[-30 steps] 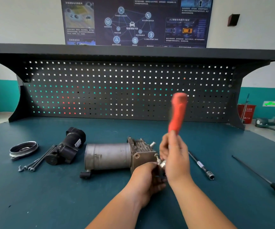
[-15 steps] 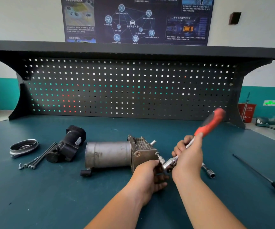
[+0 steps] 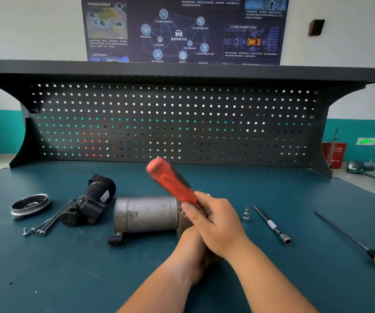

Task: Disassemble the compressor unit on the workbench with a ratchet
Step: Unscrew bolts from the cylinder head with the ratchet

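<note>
We see the compressor unit [image 3: 145, 214] lying on its side in the middle of the workbench [image 3: 69, 279]. The right hand [image 3: 218, 224] is at its right end, with its fingers curled tight round the bottom of the ratchet [image 3: 170, 181], whose red handle tips up and to the left. The left hand [image 3: 191, 249] is tucked under the right one, so we cannot tell what its fingers are doing. The ratchet's head is hidden too. We think it could slip off the bolt if it sits crooked, and then the knuckles could bang the metal. The round unit could roll if nothing holds it down. A bolt that comes free could roll off or get mixed up with the long bolts [image 3: 48, 221] on the left. We see no box or tray on the bench for small parts. The only tub is a red bin [image 3: 334, 152] far off to the right, and we cannot tell what is inside it.
</note>
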Tool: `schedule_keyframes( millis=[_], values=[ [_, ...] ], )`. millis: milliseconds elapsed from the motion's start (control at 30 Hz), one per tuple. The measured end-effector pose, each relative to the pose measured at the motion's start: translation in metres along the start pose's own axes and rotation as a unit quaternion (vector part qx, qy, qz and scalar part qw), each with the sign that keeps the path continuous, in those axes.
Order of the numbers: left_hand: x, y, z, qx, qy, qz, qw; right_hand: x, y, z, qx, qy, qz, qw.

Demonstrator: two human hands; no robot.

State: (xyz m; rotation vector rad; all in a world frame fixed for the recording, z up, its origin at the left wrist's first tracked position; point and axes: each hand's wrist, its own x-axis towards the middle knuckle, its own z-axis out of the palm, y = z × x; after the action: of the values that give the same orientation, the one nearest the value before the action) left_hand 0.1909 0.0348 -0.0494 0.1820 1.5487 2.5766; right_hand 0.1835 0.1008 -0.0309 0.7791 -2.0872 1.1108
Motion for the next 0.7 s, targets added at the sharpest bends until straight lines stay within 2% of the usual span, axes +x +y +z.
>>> schedule_keyframes(
  millis=[33, 67, 167, 267, 367, 400, 433, 467, 533, 700],
  values=[
    [0.0, -0.002, -0.004, -0.009, -0.036, -0.063, 0.997, -0.001, -0.001, 0.0, 0.065, 0.032, 0.029, 0.997],
    [0.003, -0.006, -0.007, 0.019, -0.038, -0.091, 0.995, -0.001, -0.002, 0.0, 0.135, 0.074, 0.063, 0.986],
    [0.008, -0.008, -0.011, 0.034, -0.004, -0.11, 0.993, 0.003, -0.007, 0.003, 0.297, 0.226, 0.171, 0.912],
    [0.005, -0.003, -0.006, 0.018, 0.02, -0.127, 0.992, 0.008, -0.003, -0.006, 0.422, 0.368, 0.282, 0.779],
    [0.006, -0.006, -0.004, 0.016, 0.033, -0.13, 0.991, 0.008, 0.011, -0.021, 0.532, 0.44, 0.375, 0.619],
    [0.006, -0.006, -0.004, 0.021, 0.038, -0.133, 0.99, 0.007, 0.015, -0.025, 0.548, 0.452, 0.393, 0.584],
    [0.008, -0.006, -0.005, 0.022, 0.044, -0.135, 0.99, 0.007, 0.017, -0.026, 0.552, 0.457, 0.405, 0.568],
    [0.008, -0.005, -0.005, 0.024, 0.049, -0.136, 0.989, 0.007, 0.018, -0.026, 0.548, 0.455, 0.411, 0.568],
    [0.009, -0.005, -0.006, 0.031, 0.045, -0.132, 0.99, 0.008, 0.018, -0.024, 0.525, 0.437, 0.406, 0.607],
    [0.009, -0.006, -0.007, 0.043, 0.045, -0.13, 0.99, 0.014, 0.008, -0.02, 0.404, 0.367, 0.339, 0.766]
  ],
)
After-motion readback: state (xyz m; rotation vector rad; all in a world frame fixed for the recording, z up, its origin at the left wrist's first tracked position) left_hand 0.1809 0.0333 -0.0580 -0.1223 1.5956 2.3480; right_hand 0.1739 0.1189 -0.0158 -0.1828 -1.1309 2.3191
